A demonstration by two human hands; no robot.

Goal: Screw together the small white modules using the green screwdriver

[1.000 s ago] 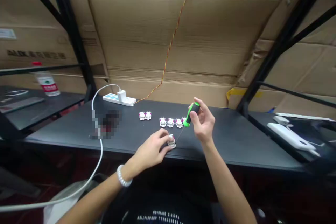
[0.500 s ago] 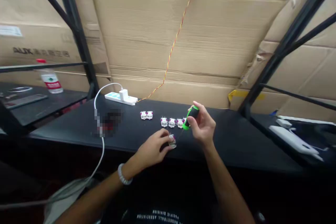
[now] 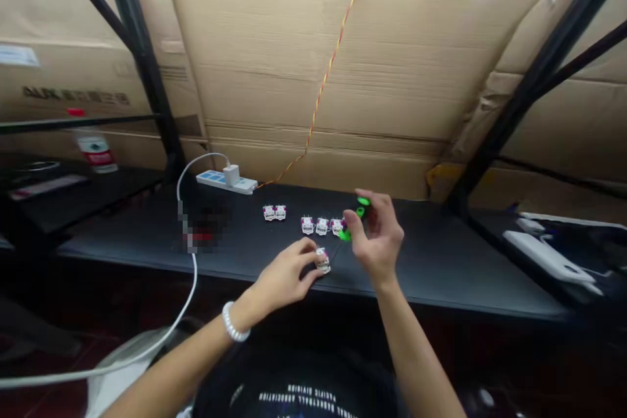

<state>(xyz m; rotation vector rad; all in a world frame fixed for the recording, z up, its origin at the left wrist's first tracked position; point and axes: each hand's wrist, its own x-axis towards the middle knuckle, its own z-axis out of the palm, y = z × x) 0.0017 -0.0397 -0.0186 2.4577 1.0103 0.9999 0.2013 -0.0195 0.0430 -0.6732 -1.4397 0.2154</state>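
My left hand (image 3: pixel 290 272) pinches a small white part with purple bits (image 3: pixel 322 261) near the table's front edge. What kind of part it is I cannot tell. In my right hand (image 3: pixel 378 235) is a screwdriver (image 3: pixel 345 235) with a green-and-black handle, held at a tilt. Its thin shaft points down-left to the pinched part; whether the tip touches it is too small to tell. Behind my hands stands a row of similar white parts (image 3: pixel 322 226), partly hidden by the screwdriver and right hand. Two more such parts (image 3: pixel 274 212) sit side by side farther left.
At the back left of the black table (image 3: pixel 441 255) lies a white power strip (image 3: pixel 245 186) with a plugged-in charger (image 3: pixel 231 175). Its white cable (image 3: pixel 194 274) hangs over the front edge. Cardboard (image 3: pixel 392 78) walls the back, between dark metal posts (image 3: pixel 151 85).
My right hand's fingers have shifted around the screwdriver handle, and the handle has turned. My left hand keeps its pinch on the white part. The view has shifted slightly.
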